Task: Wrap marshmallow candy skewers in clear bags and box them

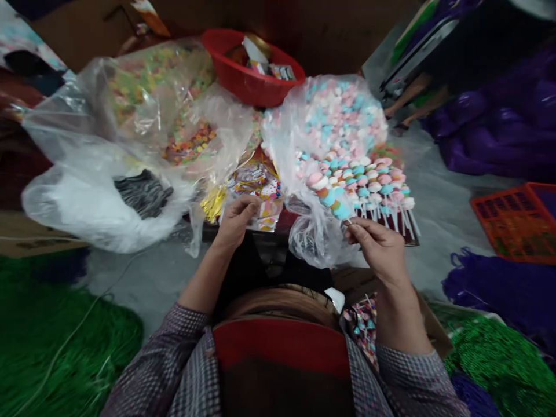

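My left hand [237, 223] is closed, thumb against fingers, on a small clear printed plastic bag [267, 215]. Between the fingertips of my right hand [379, 244] is the lower end of a marshmallow skewer [334, 200], tilted up to the left, with pink, white, blue and brown pieces on it. Behind it, several rows of finished marshmallow skewers [373, 179] lie with white sticks towards me. More printed bags [256, 176] and gold twist ties [214, 205] lie just beyond my left hand.
A big clear bag of loose marshmallows [343, 110] and a bag of gummy candy [152, 87] flank a red basin [230, 69]. At left, a white plastic bag [82, 202] holds dark strips. An orange crate [512, 223] stands right. Another person's feet [397, 127] show at upper right.
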A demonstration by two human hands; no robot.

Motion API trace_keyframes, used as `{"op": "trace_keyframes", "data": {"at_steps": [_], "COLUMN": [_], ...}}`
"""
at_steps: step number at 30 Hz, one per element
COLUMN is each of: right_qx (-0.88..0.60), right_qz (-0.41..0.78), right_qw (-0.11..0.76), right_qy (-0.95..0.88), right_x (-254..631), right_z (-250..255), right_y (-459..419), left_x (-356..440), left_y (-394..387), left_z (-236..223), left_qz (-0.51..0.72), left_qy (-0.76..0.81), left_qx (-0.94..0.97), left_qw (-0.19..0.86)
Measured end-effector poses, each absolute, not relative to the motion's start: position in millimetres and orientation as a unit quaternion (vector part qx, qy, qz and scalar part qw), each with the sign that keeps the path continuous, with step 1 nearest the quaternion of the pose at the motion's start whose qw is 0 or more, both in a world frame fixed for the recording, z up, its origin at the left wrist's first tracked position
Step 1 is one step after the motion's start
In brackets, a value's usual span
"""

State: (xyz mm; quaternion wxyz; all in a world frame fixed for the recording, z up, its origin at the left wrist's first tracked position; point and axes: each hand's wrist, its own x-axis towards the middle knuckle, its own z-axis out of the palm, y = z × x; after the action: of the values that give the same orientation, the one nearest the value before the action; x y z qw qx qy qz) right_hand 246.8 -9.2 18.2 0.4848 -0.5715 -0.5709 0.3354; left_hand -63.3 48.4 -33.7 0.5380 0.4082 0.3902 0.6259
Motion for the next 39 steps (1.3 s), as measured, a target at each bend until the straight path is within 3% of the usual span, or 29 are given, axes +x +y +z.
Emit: {"op": "trace_keyframes", "data": {"at_steps": [10,22,31,39], "right_qx": [-0.534,-0.554,-0.546,-0.574], "right_qz": [0.264,0.032,0.146,0.184], "right_qw": [0.409,0.269,0.297,0.344], "right_qy": [-0.692,-0.788,-0.769,-0.719], "right_x": [247,274,264,249], "right_z": [29,38,42,24], "right_y": [-19,-23,-31,-35], "left_x": [-65,-77,-74,-68], "left_y": [48,53,50,43], "left_z": [-35,-34,-30,-6], "left_qz": [0.608,0.560,0.511,0.500], "left_qy": [0.393,0.404,0.392,0.393], "left_qx": [0.485,0.623,0.720,0.680], "left_qw": [0.490,0.367,0.259,0.365]}}
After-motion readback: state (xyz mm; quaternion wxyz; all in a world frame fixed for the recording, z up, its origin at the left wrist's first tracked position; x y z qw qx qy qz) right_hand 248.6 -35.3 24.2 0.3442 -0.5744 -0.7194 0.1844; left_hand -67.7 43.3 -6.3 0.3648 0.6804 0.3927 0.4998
